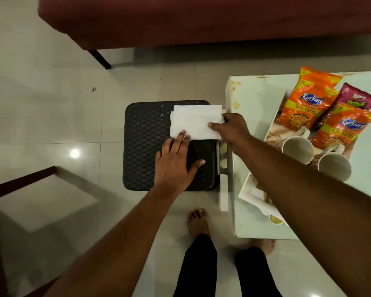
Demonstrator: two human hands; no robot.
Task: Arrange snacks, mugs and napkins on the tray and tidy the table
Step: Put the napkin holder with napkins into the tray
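White napkins (194, 121) lie stacked on a dark woven stool (146, 146). My right hand (231, 130) pinches their right edge between thumb and fingers. My left hand (176, 161) lies flat on the stool, fingertips pressing the napkins' lower left corner. On the white table (251, 103) to the right stands a tray (247, 189) holding two orange snack packets (306, 101), a purple packet (360, 99) and two white mugs (298, 147). My right forearm crosses over the tray's near part.
A dark red sofa (201, 20) runs along the top, one black leg (100, 58) on the tiled floor. A wooden chair frame (19, 183) stands at the lower left. My bare feet (198, 221) are between stool and table. A small cup (275, 219) sits near the table's front edge.
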